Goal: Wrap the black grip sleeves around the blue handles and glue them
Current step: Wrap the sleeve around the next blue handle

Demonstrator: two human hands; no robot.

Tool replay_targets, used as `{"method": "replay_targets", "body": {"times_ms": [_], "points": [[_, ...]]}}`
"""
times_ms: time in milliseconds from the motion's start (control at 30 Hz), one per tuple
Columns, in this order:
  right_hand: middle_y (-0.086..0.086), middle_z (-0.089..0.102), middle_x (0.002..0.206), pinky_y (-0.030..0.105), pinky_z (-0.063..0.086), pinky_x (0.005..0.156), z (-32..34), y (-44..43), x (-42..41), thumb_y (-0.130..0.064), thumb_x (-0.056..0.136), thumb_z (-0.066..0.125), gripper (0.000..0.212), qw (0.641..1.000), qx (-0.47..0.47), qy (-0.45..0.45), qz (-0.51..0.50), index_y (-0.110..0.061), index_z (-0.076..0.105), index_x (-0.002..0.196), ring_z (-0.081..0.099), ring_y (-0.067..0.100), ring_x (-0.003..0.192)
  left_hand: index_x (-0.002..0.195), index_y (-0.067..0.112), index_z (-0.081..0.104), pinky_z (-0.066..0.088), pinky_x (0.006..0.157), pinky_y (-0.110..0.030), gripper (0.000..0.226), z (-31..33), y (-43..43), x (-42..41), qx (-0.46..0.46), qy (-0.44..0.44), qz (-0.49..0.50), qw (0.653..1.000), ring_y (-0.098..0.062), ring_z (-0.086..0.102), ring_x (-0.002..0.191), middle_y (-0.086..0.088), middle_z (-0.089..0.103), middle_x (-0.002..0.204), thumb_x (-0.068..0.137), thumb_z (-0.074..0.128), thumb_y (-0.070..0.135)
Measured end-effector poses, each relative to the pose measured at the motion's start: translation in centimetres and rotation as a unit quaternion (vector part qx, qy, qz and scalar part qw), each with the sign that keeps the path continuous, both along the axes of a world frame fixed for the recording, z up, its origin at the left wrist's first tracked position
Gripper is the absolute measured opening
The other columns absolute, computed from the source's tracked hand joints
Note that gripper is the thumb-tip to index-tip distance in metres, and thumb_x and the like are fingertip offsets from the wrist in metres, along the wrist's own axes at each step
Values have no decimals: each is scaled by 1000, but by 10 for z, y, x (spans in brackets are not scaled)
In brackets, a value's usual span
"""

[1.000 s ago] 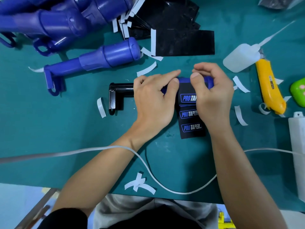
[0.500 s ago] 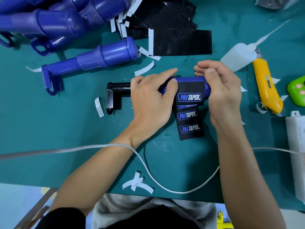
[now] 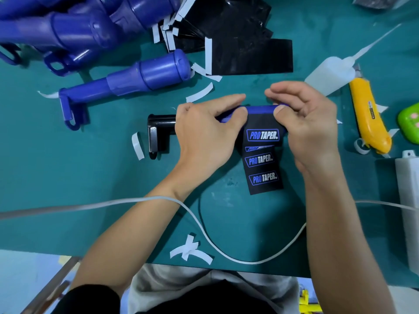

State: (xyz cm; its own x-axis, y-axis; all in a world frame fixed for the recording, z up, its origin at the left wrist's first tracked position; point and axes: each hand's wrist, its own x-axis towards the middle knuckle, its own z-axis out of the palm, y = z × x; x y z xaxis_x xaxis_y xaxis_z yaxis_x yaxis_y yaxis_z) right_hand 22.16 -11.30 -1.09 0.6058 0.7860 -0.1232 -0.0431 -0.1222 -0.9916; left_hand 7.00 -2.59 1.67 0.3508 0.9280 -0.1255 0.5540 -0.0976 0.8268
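A blue handle [image 3: 258, 109] with a black end piece [image 3: 158, 130] lies across the middle of the green mat. A black grip sleeve [image 3: 263, 164] printed PRO TAPER hangs from it toward me, its lower part flat on the mat. My left hand [image 3: 204, 137] grips the handle's left part, thumb and fingers curled round it. My right hand [image 3: 308, 128] pinches the sleeve's top edge against the handle's right part. More black sleeves [image 3: 247, 55] lie in a pile behind. A white glue bottle [image 3: 331, 75] lies at the right.
Several bare blue handles [image 3: 127, 80] are heaped at the back left. A yellow utility knife [image 3: 367, 114], a green object [image 3: 410, 123] and a white box [image 3: 408, 200] lie at the right. White backing strips [image 3: 190, 250] are scattered about, and a white cable [image 3: 199, 220] crosses my forearms.
The handle has turned, so more of the sleeve lies on it and the top logo has moved up. My right thumb has shifted onto the sleeve's top edge.
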Motion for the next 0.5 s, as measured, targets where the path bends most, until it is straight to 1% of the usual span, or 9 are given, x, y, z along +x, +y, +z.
{"method": "replay_targets", "body": {"times_ms": [67, 100, 200, 267, 333, 367, 400, 433, 500], "points": [[-4, 79, 112, 34, 55, 100, -1, 0, -1, 2, 89, 57, 39, 1000, -2, -10, -3, -28, 72, 110, 72, 15, 116, 110, 39, 80, 49, 107, -44, 25, -1, 2, -2, 2, 7, -13, 1000, 10, 68, 97, 51, 56, 103, 94, 64, 29], [-4, 79, 112, 34, 55, 100, -1, 0, -2, 1, 89, 57, 39, 1000, -3, -14, -5, -28, 72, 110, 72, 15, 116, 112, 37, 80, 48, 107, -45, 27, -2, 2, -3, 4, 6, -15, 1000, 11, 68, 97, 51, 55, 103, 95, 61, 26], [-5, 79, 111, 33, 55, 100, -2, 1, -5, -2, 90, 56, 38, 1000, -6, -21, -9, -32, 72, 108, 72, 14, 115, 113, 34, 80, 46, 109, -43, 30, -5, 0, -1, 20, -2, 0, 1000, 15, 67, 98, 42, 64, 102, 92, 61, 26], [-6, 79, 110, 32, 54, 100, -2, 1, -6, -3, 91, 56, 38, 1000, -8, -21, -5, -33, 72, 107, 72, 13, 114, 109, 37, 81, 39, 113, -33, 27, -7, -2, 2, 35, -5, 19, 999, 17, 65, 95, 35, 72, 98, 88, 64, 31], [-7, 79, 108, 33, 55, 100, -1, 1, -7, -5, 91, 56, 37, 1000, -9, -19, -3, -34, 72, 105, 72, 13, 113, 105, 40, 81, 30, 107, -17, 24, -8, -5, 4, 56, 2, 33, 998, 18, 62, 94, 33, 74, 95, 86, 66, 35], [-7, 79, 107, 33, 55, 99, 0, 0, -6, -7, 92, 57, 34, 1000, -8, -15, -4, -34, 73, 105, 72, 12, 112, 102, 41, 81, 30, 104, -16, 23, -8, -6, 5, 62, 4, 40, 997, 17, 61, 94, 34, 73, 94, 84, 67, 36], [-6, 79, 106, 34, 55, 98, 1, 0, -6, -12, 93, 58, 30, 1000, -8, -6, -4, -34, 74, 104, 72, 13, 111, 100, 42, 81, 34, 104, -18, 22, -8, -5, 6, 64, 5, 48, 997, 14, 62, 93, 35, 73, 92, 83, 68, 37], [-5, 79, 107, 34, 56, 97, 1, 0, -4, -16, 93, 60, 26, 1000, -8, 7, 0, -34, 74, 104, 72, 13, 110, 99, 44, 80, 38, 103, -21, 22, -8, -5, 7, 62, 6, 52, 997, 8, 64, 93, 37, 72, 90, 82, 68, 38], [-4, 79, 110, 32, 55, 98, 3, -1, -1, -17, 90, 64, 25, 999, -12, 25, 19, -33, 73, 107, 71, 12, 114, 98, 44, 80, 36, 100, -17, 22, -9, -5, 8, 71, 18, 52, 996, -2, 64, 89, 36, 72, 89, 82, 66, 39]]}}
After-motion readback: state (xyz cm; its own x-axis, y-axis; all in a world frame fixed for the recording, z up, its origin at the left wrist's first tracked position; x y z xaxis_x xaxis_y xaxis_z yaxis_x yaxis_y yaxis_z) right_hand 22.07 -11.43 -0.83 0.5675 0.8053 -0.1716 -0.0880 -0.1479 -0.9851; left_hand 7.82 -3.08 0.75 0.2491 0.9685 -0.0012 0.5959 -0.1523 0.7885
